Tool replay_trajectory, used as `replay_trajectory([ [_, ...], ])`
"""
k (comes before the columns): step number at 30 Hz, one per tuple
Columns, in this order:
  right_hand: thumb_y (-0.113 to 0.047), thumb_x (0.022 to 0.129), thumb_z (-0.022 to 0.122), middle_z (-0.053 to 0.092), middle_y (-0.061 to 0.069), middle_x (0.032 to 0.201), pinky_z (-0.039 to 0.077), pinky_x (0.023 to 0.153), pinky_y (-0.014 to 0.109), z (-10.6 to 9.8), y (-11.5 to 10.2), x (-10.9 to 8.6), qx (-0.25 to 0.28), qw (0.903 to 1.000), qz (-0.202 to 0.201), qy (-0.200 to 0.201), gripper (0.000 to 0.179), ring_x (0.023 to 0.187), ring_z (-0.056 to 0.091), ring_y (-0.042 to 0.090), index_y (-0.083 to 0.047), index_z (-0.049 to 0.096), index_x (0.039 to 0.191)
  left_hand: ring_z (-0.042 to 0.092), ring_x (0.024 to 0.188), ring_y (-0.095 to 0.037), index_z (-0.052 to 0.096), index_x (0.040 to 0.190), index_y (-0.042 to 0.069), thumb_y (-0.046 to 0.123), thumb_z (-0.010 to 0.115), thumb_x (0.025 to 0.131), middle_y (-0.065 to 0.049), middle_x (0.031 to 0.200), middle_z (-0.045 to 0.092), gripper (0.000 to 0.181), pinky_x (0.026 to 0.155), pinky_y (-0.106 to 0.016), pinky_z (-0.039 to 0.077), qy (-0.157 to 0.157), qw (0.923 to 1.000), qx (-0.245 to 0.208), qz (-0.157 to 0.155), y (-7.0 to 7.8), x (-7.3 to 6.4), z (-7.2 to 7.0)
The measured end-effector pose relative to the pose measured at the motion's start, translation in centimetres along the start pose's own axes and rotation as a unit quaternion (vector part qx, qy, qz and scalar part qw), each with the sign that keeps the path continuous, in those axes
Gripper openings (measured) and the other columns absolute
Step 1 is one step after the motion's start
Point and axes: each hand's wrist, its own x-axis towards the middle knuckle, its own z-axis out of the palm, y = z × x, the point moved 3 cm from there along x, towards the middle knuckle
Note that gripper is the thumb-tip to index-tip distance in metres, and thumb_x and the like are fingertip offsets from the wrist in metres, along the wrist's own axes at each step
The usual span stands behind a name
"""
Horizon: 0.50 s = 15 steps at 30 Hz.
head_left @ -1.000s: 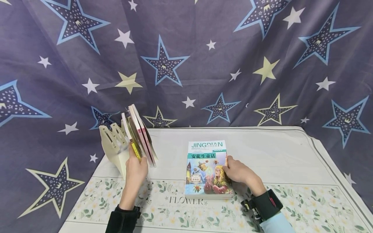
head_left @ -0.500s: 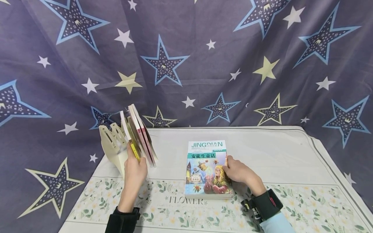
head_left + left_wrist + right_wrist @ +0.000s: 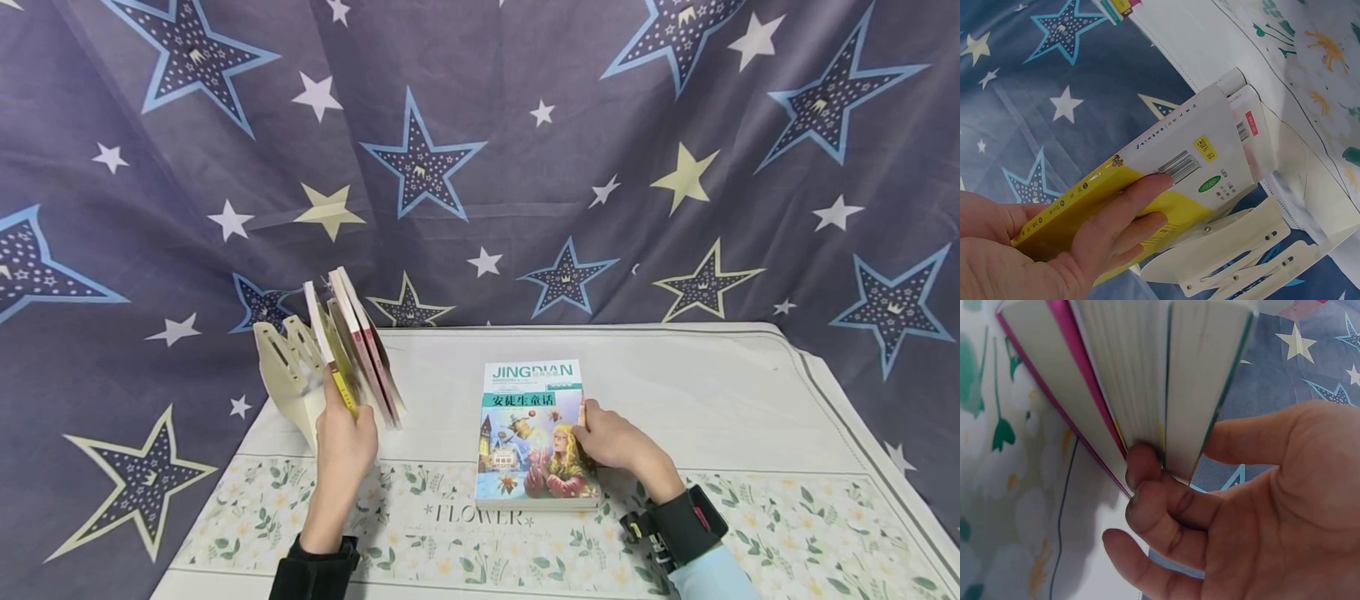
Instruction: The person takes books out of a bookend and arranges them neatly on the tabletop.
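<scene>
My left hand (image 3: 347,442) grips a thin yellow-and-white book (image 3: 1175,165) by its yellow lower spine end, fingers across the barcode side. The book stands tilted in a cream expandable bookend (image 3: 279,367), beside other upright books (image 3: 365,346) with pink lower spines. My right hand (image 3: 626,446) is at the right edge of a flat book stack on the table. Its top book (image 3: 528,450) has a colourful cover with a blond figure. In the right wrist view the thumb lies on that book's green-edged cover, and fingertips (image 3: 1144,465) tuck under its pages, against the book below.
A white tablecloth (image 3: 675,392) with a floral band covers the table. Behind it hangs a dark star-patterned curtain (image 3: 480,167). The bookend stands at the table's left side, close to the curtain.
My left hand has shifted slightly left and toward me, and the yellow-and-white book leans further left, away from the pink-spined books. The right hand and the stack have stayed put.
</scene>
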Motion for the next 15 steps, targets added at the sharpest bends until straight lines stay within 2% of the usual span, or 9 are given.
replay_trajectory([
  [3, -0.014, 0.11, 0.05, 0.066, 0.018, 0.102, 0.049, 0.073, 0.042, -0.03, -0.03, 0.03, 0.0, 1.0, -0.001, -0.002, 0.055, 0.081, 0.061, 0.022, 0.02, 0.033, 0.148, 0.045, 0.051, -0.025, 0.006, 0.167, -0.002, 0.0, 0.045, 0.097, -0.019, 0.074, 0.055, 0.08, 0.051, -0.04, 0.039, 0.002, 1.0, 0.001, 0.0, 0.19, -0.12, -0.12],
  [6, -0.014, 0.11, 0.05, 0.066, 0.018, 0.103, 0.049, 0.073, 0.041, -0.04, -0.03, 0.06, 0.0, 1.0, 0.0, -0.003, 0.055, 0.081, 0.061, 0.022, 0.021, 0.033, 0.148, 0.046, 0.051, -0.026, 0.005, 0.167, -0.001, 0.0, 0.046, 0.097, -0.023, 0.077, 0.057, 0.081, 0.048, -0.04, 0.039, 0.005, 1.0, -0.002, 0.002, 0.32, -0.23, -0.27],
  [11, -0.014, 0.11, 0.051, 0.066, 0.019, 0.103, 0.049, 0.072, 0.041, -0.04, -0.07, 0.03, 0.002, 1.0, 0.002, -0.003, 0.055, 0.082, 0.062, 0.022, 0.02, 0.033, 0.148, 0.057, 0.06, -0.035, 0.007, 0.167, -0.002, -0.002, 0.047, 0.097, -0.045, 0.109, 0.062, 0.081, 0.05, -0.044, 0.043, 0.014, 0.9997, -0.007, 0.018, 0.53, -0.43, -0.48],
  [15, -0.015, 0.11, 0.051, 0.065, 0.017, 0.102, 0.049, 0.072, 0.041, -0.01, -0.02, 0.04, 0.003, 1.0, 0.006, -0.001, 0.053, 0.081, 0.061, 0.022, 0.019, 0.035, 0.148, 0.063, 0.078, -0.045, 0.009, 0.166, -0.004, -0.003, 0.047, 0.097, -0.049, 0.131, 0.053, 0.079, 0.062, -0.051, 0.048, 0.018, 0.9994, -0.008, 0.028, 0.8, -0.68, -0.67],
])
